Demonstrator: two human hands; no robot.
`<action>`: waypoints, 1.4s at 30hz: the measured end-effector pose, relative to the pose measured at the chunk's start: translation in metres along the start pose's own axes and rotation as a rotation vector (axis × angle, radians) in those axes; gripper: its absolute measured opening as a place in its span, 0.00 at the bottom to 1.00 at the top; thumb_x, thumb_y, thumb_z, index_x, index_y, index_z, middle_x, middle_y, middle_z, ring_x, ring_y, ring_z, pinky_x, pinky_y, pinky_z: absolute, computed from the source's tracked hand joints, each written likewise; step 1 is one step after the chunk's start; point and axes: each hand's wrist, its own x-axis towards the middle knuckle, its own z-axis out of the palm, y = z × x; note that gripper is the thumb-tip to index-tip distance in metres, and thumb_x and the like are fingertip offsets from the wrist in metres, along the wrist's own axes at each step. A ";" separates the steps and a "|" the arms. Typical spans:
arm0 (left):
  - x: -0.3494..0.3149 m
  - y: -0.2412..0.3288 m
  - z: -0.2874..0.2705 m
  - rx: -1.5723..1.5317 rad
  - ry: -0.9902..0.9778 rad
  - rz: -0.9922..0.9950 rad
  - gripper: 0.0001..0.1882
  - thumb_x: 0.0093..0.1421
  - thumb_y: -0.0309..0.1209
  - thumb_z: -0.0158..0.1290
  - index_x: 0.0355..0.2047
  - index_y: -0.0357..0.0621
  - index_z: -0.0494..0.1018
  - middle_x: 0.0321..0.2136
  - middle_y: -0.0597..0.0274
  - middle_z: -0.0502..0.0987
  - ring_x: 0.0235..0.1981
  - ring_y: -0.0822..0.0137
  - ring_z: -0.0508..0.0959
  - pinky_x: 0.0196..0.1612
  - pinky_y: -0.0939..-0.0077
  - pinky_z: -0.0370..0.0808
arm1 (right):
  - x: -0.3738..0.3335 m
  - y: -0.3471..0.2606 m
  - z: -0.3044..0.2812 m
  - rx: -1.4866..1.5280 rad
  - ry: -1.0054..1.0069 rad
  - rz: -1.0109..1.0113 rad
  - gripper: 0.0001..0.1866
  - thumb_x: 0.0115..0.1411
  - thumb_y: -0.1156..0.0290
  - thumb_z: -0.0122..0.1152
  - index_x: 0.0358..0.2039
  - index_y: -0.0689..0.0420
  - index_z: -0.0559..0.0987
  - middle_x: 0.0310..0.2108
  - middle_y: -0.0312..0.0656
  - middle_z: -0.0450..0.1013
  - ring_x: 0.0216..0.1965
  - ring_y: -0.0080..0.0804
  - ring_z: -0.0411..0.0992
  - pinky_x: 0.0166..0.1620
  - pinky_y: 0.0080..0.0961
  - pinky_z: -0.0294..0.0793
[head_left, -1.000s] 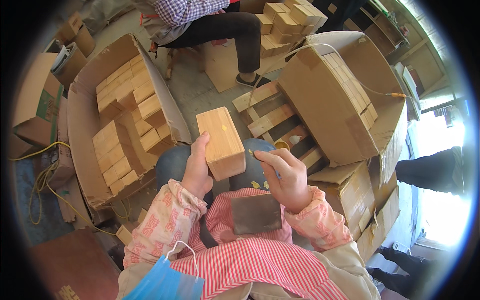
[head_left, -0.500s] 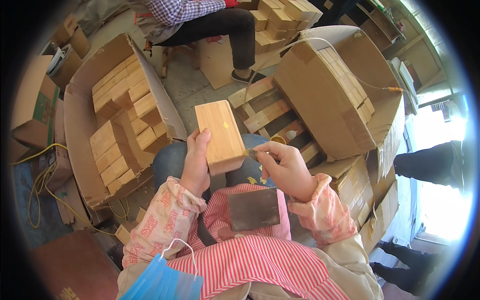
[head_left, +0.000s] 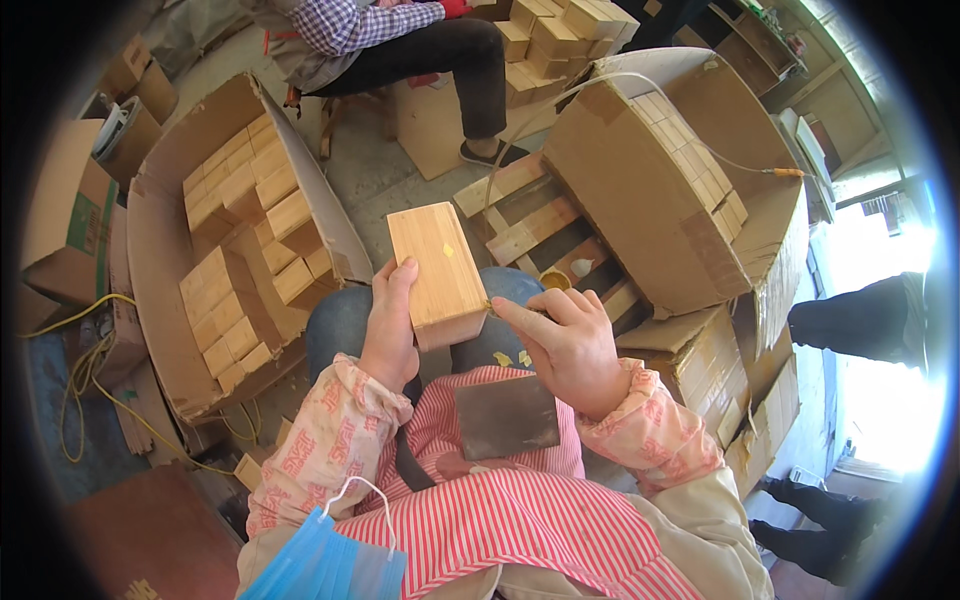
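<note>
My left hand (head_left: 388,318) is closed round the left side of a pale wooden box (head_left: 435,262), held tilted above my knees. A small yellow diamond-shaped mark shows on its upper face. At the box's right edge, my right hand (head_left: 572,345) touches near the lower corner with its outstretched index fingertip. The other fingers curl inward over something small and dark, mostly hidden, which I cannot make out. A dark grey rectangular plate (head_left: 508,418) rests on my lap, over the red-striped apron (head_left: 480,515). Yellow flakes (head_left: 503,359) lie on my trousers.
A large carton (head_left: 165,350) of wooden boxes stands at left, another carton (head_left: 640,190) at right beside a wooden pallet (head_left: 535,227). On the pallet sits a small yellow dish (head_left: 554,280). A seated person (head_left: 420,70) works ahead. A yellow cord (head_left: 95,350) trails at far left.
My right hand has rolled over, its index finger now stretched to the box's edge. The small dark tool that showed in its fingers is now mostly hidden. My left hand keeps the box nearly still.
</note>
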 end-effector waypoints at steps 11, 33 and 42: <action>-0.007 0.001 0.006 0.037 0.002 0.061 0.40 0.72 0.53 0.54 0.71 0.40 0.54 0.60 0.52 0.72 0.60 0.60 0.79 0.59 0.59 0.81 | 0.001 0.003 0.002 0.024 -0.007 0.005 0.19 0.59 0.74 0.72 0.52 0.47 0.88 0.31 0.33 0.75 0.31 0.33 0.71 0.36 0.33 0.64; -0.007 0.000 0.004 0.071 0.018 0.068 0.42 0.71 0.54 0.54 0.72 0.39 0.53 0.61 0.50 0.71 0.61 0.60 0.78 0.60 0.59 0.79 | -0.002 0.006 0.011 0.283 0.045 0.132 0.11 0.62 0.73 0.70 0.46 0.49 0.89 0.24 0.37 0.74 0.24 0.38 0.74 0.29 0.36 0.70; -0.007 0.003 0.002 0.025 -0.021 0.019 0.41 0.72 0.54 0.54 0.72 0.40 0.53 0.60 0.50 0.72 0.59 0.58 0.80 0.58 0.58 0.82 | -0.010 0.008 0.006 0.385 -0.055 0.199 0.13 0.62 0.73 0.71 0.47 0.49 0.89 0.25 0.39 0.75 0.25 0.39 0.75 0.30 0.36 0.72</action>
